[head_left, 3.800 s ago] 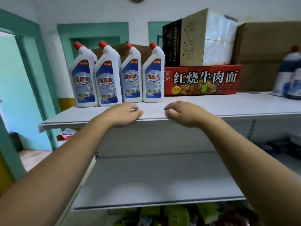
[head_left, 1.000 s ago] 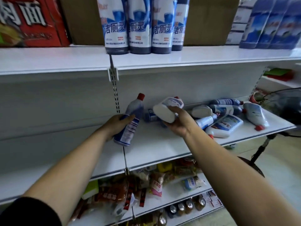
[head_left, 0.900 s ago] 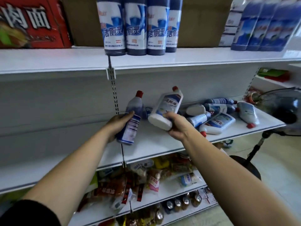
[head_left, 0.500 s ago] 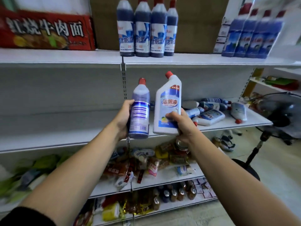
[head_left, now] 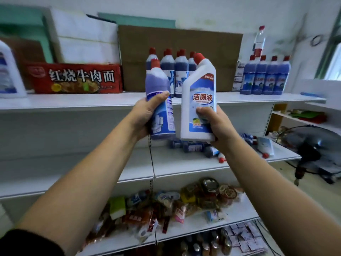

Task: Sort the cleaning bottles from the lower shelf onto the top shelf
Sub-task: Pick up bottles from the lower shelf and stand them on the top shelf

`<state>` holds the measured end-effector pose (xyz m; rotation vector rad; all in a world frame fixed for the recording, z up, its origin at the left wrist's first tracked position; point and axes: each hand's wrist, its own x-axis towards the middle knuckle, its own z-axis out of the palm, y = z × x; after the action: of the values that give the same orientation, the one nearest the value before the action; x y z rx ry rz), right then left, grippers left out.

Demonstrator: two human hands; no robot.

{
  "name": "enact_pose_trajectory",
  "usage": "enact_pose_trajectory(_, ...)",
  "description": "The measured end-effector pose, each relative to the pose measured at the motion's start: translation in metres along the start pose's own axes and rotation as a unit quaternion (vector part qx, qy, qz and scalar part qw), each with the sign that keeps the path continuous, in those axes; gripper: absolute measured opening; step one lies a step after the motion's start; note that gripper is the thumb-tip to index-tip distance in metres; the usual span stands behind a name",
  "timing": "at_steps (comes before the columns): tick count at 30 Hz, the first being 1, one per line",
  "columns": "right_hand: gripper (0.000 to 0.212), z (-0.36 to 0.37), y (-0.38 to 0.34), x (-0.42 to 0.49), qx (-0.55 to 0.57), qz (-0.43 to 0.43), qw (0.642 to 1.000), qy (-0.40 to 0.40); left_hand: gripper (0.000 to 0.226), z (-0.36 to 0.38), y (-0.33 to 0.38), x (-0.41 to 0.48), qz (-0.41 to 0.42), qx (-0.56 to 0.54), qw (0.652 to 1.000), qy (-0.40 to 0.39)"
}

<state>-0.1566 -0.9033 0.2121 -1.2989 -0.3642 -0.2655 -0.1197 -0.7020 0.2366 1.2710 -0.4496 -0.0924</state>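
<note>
My left hand [head_left: 145, 115] grips a purple-blue cleaning bottle [head_left: 160, 100] with a red cap, held upright. My right hand [head_left: 215, 124] grips a white toilet-cleaner bottle [head_left: 201, 89] with a red cap, also upright. Both bottles are raised in front of the top shelf [head_left: 83, 101]. Behind them on that shelf stands a group of dark blue bottles [head_left: 177, 67], and another row of blue bottles [head_left: 265, 76] stands to the right. Several loose bottles [head_left: 191, 146] lie on their sides on the lower shelf [head_left: 184, 163], partly hidden by my right hand.
A red noodle carton [head_left: 75, 78] and brown cardboard boxes [head_left: 212, 45] sit at the back of the top shelf. A white bottle [head_left: 9, 72] shows at the far left edge. Snack packets [head_left: 175, 204] fill the shelf below. A floor fan [head_left: 313, 150] stands on the right.
Both hands have lifted their bottles from the lower shelf up to the level of the top shelf, and turned them upright. The view has tilted upward.
</note>
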Motion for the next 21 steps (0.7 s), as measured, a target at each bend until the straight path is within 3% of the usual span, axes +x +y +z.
enact_pose_trajectory(4, 0.045, 0.013, -0.016, 0.0, -0.036, -0.021, 0.999, 0.016, 0.029, 0.002, 0.018, -0.001, 0.023, 0.028, 0.999, -0.001)
enact_pose_trajectory(8, 0.061, 0.021, -0.022, 0.0, -0.044, -0.023, 0.998, 0.026, 0.041, 0.0, 0.024, 0.0, 0.054, 0.057, 0.997, -0.005)
enact_pose_trajectory(13, 0.04, 0.028, -0.022, 0.002, -0.054, -0.026, 0.998, 0.022, 0.046, -0.004, 0.024, 0.008, 0.083, 0.074, 0.994, 0.009)
enact_pose_trajectory(21, 0.052, 0.054, 0.0, 0.029, -0.049, -0.033, 0.998, 0.009, 0.065, -0.034, 0.032, 0.019, 0.104, 0.059, 0.992, 0.028)
